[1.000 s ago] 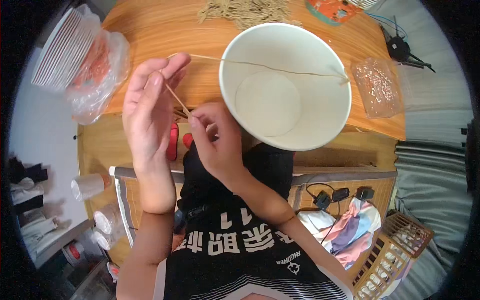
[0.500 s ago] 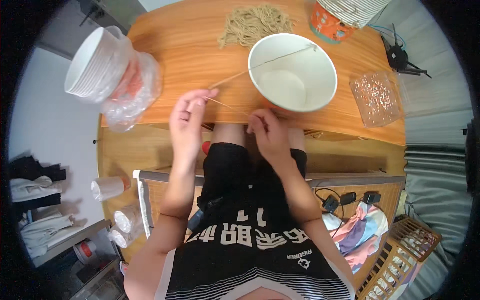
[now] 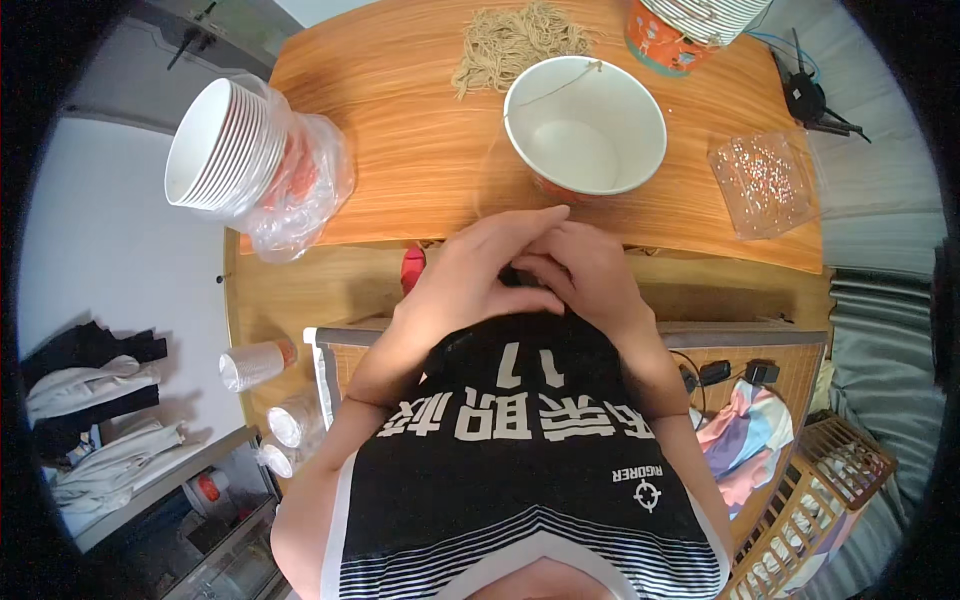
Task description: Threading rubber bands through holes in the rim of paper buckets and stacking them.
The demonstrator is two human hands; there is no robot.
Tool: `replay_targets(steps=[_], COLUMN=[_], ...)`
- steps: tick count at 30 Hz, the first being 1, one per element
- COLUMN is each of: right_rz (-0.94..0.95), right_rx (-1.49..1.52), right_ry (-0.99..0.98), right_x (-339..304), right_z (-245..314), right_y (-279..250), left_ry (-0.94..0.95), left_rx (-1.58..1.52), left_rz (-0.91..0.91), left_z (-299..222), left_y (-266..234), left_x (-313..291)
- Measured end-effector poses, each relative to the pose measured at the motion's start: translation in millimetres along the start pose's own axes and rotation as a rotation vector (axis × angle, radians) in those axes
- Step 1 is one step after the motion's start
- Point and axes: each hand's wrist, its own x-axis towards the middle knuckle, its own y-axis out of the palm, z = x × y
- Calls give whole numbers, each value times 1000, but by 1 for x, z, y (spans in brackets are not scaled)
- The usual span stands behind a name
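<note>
A large white paper bucket (image 3: 585, 150), orange outside, stands near the table's front edge with its mouth toward me. Tied at its far rim is a thin tan string (image 3: 560, 88), which crosses the opening and drops, faint and blurred, toward my hands. My left hand (image 3: 485, 258) and my right hand (image 3: 592, 268) meet just in front of the table edge, below the bucket. Their fingers are curled and overlap, the left fingertips lying over the right hand. Whatever sits between the fingers is mostly hidden, though the string leads to the left hand.
A heap of tan strings (image 3: 520, 42) lies behind the bucket. Stacked orange buckets (image 3: 672, 40) stand far right, near a clear box of small shiny pieces (image 3: 762, 185) and a black device (image 3: 805, 100). White buckets in plastic wrap (image 3: 225, 145) lie left. A wooden crate (image 3: 815, 490) stands lower right.
My hands were apart, with the string's end stretched between them; now they are together and overlapping. The left hand moved right and down. The string's free length dropped out of clear sight.
</note>
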Motion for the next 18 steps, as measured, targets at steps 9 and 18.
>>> replay_targets(steps=[9,18], right_rz=[-160,-338], right_rx=[32,156], right_ry=[195,24], right_x=[8,13], right_z=[9,12], right_y=[-25,-21], left_ry=[-11,-9], left_rx=[32,-258], left_rz=[-339,-529], left_z=[-1,6], left_y=[-3,-7], left_x=[5,7])
